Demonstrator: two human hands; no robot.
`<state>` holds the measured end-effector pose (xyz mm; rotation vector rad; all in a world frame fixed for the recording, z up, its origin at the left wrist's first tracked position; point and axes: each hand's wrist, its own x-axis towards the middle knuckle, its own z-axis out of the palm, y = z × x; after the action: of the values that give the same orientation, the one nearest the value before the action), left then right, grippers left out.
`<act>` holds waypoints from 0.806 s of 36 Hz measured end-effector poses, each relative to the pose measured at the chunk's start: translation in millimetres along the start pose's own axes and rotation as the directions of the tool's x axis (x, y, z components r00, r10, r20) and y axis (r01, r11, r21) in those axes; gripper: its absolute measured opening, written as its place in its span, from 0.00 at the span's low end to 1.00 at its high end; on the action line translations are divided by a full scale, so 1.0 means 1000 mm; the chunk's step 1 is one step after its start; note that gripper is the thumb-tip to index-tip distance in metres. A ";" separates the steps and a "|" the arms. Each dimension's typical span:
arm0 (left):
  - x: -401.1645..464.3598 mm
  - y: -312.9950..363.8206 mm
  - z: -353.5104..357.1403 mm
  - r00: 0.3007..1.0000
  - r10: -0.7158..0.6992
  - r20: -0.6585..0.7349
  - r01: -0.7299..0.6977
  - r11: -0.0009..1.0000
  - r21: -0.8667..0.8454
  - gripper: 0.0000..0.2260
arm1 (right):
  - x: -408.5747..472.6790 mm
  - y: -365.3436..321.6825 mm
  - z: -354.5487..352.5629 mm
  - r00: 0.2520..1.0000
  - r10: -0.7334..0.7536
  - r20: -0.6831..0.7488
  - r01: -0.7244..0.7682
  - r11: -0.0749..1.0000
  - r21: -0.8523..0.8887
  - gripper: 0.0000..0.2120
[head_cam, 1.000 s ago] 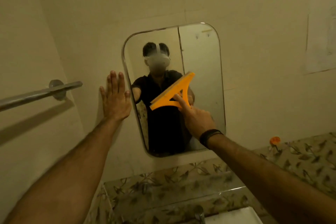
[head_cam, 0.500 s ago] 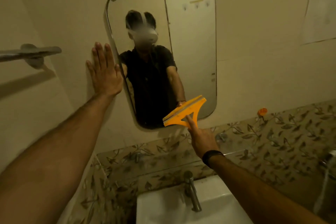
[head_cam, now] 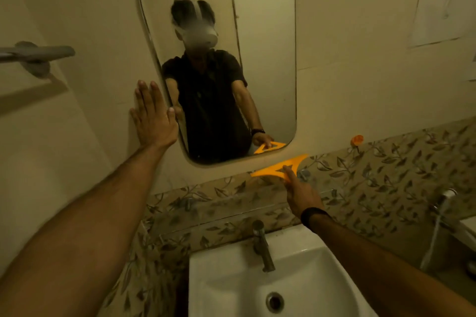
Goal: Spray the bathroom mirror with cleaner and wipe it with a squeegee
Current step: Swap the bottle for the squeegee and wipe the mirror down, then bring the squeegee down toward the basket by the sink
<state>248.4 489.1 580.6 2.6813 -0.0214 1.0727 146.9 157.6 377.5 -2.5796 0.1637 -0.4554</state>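
Observation:
A tall mirror (head_cam: 265,64) with rounded corners hangs on the cream wall. My right hand (head_cam: 300,194) grips the orange triangular squeegee (head_cam: 279,167), which now sits just below the mirror's bottom edge, over the wall. Its reflection shows in the mirror's lower right corner. My left hand (head_cam: 152,116) lies flat on the wall beside the mirror's left edge, fingers spread, thumb touching the rim. No spray bottle is in view.
A white basin (head_cam: 296,280) with a metal tap (head_cam: 261,247) sits below. A leaf-patterned tile band (head_cam: 386,175) runs along the wall, with a small orange object (head_cam: 357,139) on it. A metal towel bar (head_cam: 36,53) juts out at the left. A hose (head_cam: 438,224) hangs at right.
My right hand has drawn the squeegee down the mirror from its middle to below the bottom edge. The view has tilted downward, bringing the basin in. My left hand stays on the wall.

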 end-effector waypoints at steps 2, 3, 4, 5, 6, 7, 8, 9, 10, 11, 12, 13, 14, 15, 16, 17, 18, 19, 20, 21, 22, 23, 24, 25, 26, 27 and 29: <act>-0.016 0.006 0.008 0.999 -0.028 0.029 0.029 0.999 -0.039 0.34 | -0.001 0.005 -0.007 1.000 0.011 -0.001 -0.010 0.998 0.060 0.25; -0.025 0.009 0.013 0.998 -0.044 0.044 0.047 0.997 -0.057 0.34 | -0.002 0.007 -0.012 1.000 0.016 -0.005 -0.016 0.996 0.084 0.25; -0.033 0.012 0.019 0.996 -0.061 0.059 0.065 0.995 -0.074 0.34 | -0.003 0.010 -0.016 1.000 0.013 -0.014 -0.011 0.995 0.098 0.25; -0.042 0.015 0.025 0.994 -0.078 0.075 0.084 0.992 -0.089 0.34 | -0.005 0.013 -0.020 1.000 0.007 -0.020 -0.004 0.994 0.106 0.25; -0.051 0.018 0.031 0.991 -0.098 0.095 0.108 0.988 -0.107 0.34 | -0.008 0.015 -0.024 0.999 -0.005 -0.032 0.009 0.993 0.119 0.25; -0.061 0.022 0.037 0.985 -0.125 0.119 0.140 0.981 -0.133 0.34 | -0.012 0.016 -0.029 0.999 -0.006 -0.043 0.012 0.991 0.136 0.26; -0.072 0.027 0.043 0.977 -0.151 0.150 0.175 0.971 -0.164 0.34 | -0.016 0.021 -0.032 0.998 -0.008 -0.063 0.017 0.990 0.143 0.26; -0.084 0.033 0.049 0.970 -0.172 0.174 0.205 0.959 -0.194 0.34 | -0.020 0.027 -0.035 0.997 0.000 -0.075 0.011 0.990 0.139 0.26; -0.097 0.040 0.055 0.965 -0.185 0.185 0.224 0.950 -0.217 0.34 | -0.026 0.034 -0.037 0.997 0.013 -0.082 -0.002 0.991 0.137 0.26; -0.110 0.047 0.062 0.963 -0.187 0.192 0.230 0.945 -0.233 0.35 | -0.032 0.040 -0.039 0.996 0.026 -0.086 -0.014 0.990 0.137 0.25; -0.121 0.054 0.067 0.962 -0.178 0.206 0.228 0.940 -0.253 0.35 | -0.035 0.045 -0.040 0.995 0.031 -0.100 -0.017 0.990 0.140 0.25; -0.136 0.065 0.074 0.959 -0.161 0.233 0.223 0.936 -0.272 0.35 | -0.043 0.054 -0.043 0.993 0.059 -0.105 -0.043 0.988 0.151 0.26; -0.146 0.072 0.078 0.960 -0.145 0.238 0.211 0.937 -0.280 0.35 | -0.046 0.059 -0.044 0.991 0.070 -0.117 -0.051 0.985 0.163 0.26; -0.156 0.079 0.081 0.963 -0.125 0.237 0.192 0.939 -0.284 0.35 | -0.051 0.062 -0.048 0.988 0.087 -0.124 -0.065 0.983 0.170 0.26; -0.167 0.089 0.084 0.964 -0.102 0.244 0.175 0.938 -0.299 0.34 | -0.057 0.069 -0.050 0.985 0.101 -0.136 -0.078 0.983 0.164 0.26; -0.178 0.099 0.087 0.965 -0.075 0.252 0.157 0.933 -0.325 0.33 | -0.064 0.076 -0.052 0.982 0.126 -0.144 -0.103 0.982 0.161 0.26; -0.191 0.108 0.090 0.964 -0.043 0.262 0.138 0.924 -0.356 0.32 | -0.071 0.083 -0.053 0.976 0.151 -0.157 -0.126 0.979 0.159 0.27; -0.204 0.118 0.093 0.962 -0.012 0.271 0.120 0.915 -0.386 0.31 | -0.081 0.091 -0.056 0.967 0.198 -0.161 -0.171 0.971 0.164 0.27; -0.218 0.128 0.097 0.960 0.024 0.278 0.097 0.905 -0.414 0.30 | -0.092 0.101 -0.057 0.956 0.238 -0.170 -0.211 0.964 0.164 0.28; -0.231 0.138 0.099 0.956 0.055 0.288 0.079 0.897 -0.435 0.29 | -0.101 0.111 -0.059 0.943 0.283 -0.174 -0.256 0.953 0.159 0.29; -0.244 0.147 0.102 0.949 0.081 0.304 0.071 0.886 -0.458 0.29 | -0.111 0.121 -0.060 0.931 0.317 -0.179 -0.293 0.945 0.147 0.29; -0.258 0.156 0.105 0.942 0.105 0.320 0.066 0.874 -0.481 0.29 | -0.121 0.128 -0.064 0.916 0.357 -0.182 -0.335 0.932 0.139 0.30; -0.272 0.165 0.108 0.933 0.132 0.334 0.057 0.864 -0.500 0.29 | -0.130 0.139 -0.065 0.900 0.392 -0.191 -0.371 0.919 0.135 0.30; -0.287 0.173 0.110 0.924 0.159 0.348 0.047 0.855 -0.516 0.28 | -0.140 0.148 -0.068 0.878 0.435 -0.197 -0.414 0.899 0.140 0.30; -0.303 0.182 0.112 0.915 0.182 0.359 0.040 0.847 -0.530 0.27 | -0.149 0.157 -0.069 0.855 0.476 -0.204 -0.454 0.879 0.148 0.30; -0.318 0.188 0.115 0.907 0.197 0.373 0.041 0.838 -0.543 0.26 | -0.159 0.166 -0.070 0.833 0.514 -0.206 -0.491 0.858 0.154 0.30; -0.348 0.201 0.120 0.873 0.226 0.432 0.066 0.823 -0.564 0.26 | -0.178 0.183 -0.074 0.789 0.580 -0.202 -0.555 0.814 0.172 0.31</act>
<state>54.4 237.9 305.8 2.3170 -0.4781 0.2936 -50.7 1.3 293.8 -2.2075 0.9536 -0.5273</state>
